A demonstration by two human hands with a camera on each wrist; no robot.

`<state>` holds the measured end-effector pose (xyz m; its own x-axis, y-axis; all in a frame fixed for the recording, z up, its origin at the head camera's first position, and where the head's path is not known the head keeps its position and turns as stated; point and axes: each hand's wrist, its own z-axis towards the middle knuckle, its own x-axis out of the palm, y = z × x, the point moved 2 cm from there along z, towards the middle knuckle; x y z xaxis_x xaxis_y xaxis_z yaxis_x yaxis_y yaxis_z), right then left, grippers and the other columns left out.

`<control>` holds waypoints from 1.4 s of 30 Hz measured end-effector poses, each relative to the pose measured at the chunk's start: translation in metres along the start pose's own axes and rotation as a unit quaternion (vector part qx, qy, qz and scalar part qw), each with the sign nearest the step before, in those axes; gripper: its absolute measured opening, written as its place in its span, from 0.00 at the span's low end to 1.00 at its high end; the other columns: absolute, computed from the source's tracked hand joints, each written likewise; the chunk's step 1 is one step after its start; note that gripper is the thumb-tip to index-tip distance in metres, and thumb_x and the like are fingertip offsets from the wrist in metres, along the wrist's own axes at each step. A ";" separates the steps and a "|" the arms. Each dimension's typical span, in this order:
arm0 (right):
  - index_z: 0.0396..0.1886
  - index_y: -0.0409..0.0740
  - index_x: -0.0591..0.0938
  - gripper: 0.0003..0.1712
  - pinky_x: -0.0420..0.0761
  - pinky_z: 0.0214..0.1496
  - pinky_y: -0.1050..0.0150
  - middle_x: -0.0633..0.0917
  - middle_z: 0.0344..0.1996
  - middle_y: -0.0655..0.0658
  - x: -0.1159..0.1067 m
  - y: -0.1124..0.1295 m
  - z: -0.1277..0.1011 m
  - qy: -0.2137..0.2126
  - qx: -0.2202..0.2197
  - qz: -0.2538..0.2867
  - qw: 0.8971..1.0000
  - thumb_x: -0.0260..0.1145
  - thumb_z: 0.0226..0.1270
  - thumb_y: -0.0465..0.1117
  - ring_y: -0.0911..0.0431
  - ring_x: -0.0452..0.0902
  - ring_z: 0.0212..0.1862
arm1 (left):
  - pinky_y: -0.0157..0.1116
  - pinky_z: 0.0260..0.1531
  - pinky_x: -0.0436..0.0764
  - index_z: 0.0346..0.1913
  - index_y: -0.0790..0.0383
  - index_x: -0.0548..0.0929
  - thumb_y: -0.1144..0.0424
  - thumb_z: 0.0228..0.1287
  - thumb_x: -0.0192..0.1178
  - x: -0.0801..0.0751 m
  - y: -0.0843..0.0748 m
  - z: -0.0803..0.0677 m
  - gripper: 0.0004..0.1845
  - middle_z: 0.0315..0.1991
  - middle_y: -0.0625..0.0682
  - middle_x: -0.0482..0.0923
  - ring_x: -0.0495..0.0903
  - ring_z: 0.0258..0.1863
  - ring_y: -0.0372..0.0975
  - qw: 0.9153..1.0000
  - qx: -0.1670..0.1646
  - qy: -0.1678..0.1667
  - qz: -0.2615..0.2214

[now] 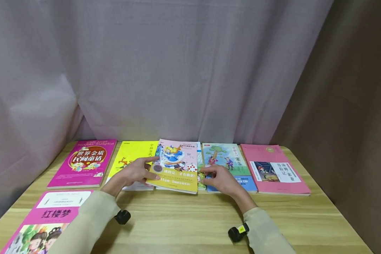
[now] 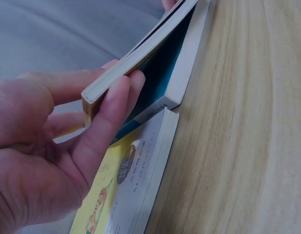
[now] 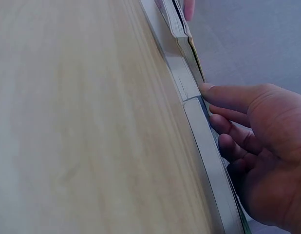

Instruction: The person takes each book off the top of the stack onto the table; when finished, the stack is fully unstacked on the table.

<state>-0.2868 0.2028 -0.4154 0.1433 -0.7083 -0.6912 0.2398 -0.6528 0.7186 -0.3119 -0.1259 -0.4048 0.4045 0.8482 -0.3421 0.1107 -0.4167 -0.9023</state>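
My left hand (image 1: 135, 172) grips the left edge of a pink-and-yellow picture-cover book (image 1: 177, 160), thumb on one face and fingers on the other. In the left wrist view that book's left end is tilted up, off a teal-covered book (image 2: 165, 63) beneath it. My right hand (image 1: 221, 178) is at the right side, over the strip of the lower book (image 1: 201, 185) that shows. Its fingers are loosely bent, and the thumb (image 3: 228, 95) touches a cover edge near the seam between two books; nothing is clearly pinched there.
In the back row lie a magenta book (image 1: 82, 164), a yellow book (image 1: 120, 157), a green-and-blue book (image 1: 223, 158) and a pink book (image 1: 270, 155). Another pink book (image 1: 57, 215) lies front left, partly behind my sleeve. A grey curtain (image 1: 177, 70) hangs behind the wooden table (image 1: 177, 222).
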 end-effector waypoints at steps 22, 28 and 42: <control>0.60 0.43 0.89 0.22 0.75 0.41 0.61 0.85 0.45 0.47 -0.001 0.005 0.003 0.020 -0.018 -0.030 0.999 0.76 0.67 0.41 0.55 0.73 0.38 | 0.35 0.33 0.78 0.84 0.44 0.63 0.64 0.62 0.76 -0.011 -0.027 -0.033 0.49 0.53 0.61 0.72 0.75 0.38 0.44 0.995 0.085 -0.048 0.023; 0.60 0.43 0.89 0.22 0.76 0.41 0.60 0.85 0.47 0.46 0.001 0.001 0.001 0.019 -0.019 -0.028 0.999 0.76 0.67 0.41 0.55 0.72 0.38 | 0.34 0.34 0.76 0.84 0.43 0.63 0.66 0.62 0.75 -0.013 -0.032 -0.046 0.49 0.53 0.61 0.77 0.79 0.38 0.42 0.994 0.096 -0.053 0.023; 0.61 0.42 0.88 0.22 0.76 0.43 0.59 0.85 0.50 0.44 -0.002 -0.001 0.000 0.022 -0.017 -0.019 0.999 0.75 0.69 0.42 0.54 0.73 0.40 | 0.33 0.39 0.87 0.85 0.45 0.60 0.72 0.65 0.72 -0.027 -0.055 -0.102 0.49 0.60 0.68 0.77 0.90 0.43 0.43 0.988 0.148 -0.042 -0.028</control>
<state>-0.2872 0.2044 -0.4146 0.1748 -0.6703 -0.7212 0.2786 -0.6689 0.6892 -0.2366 -0.1591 -0.3188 0.3280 0.8965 -0.2979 -0.1447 -0.2640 -0.9536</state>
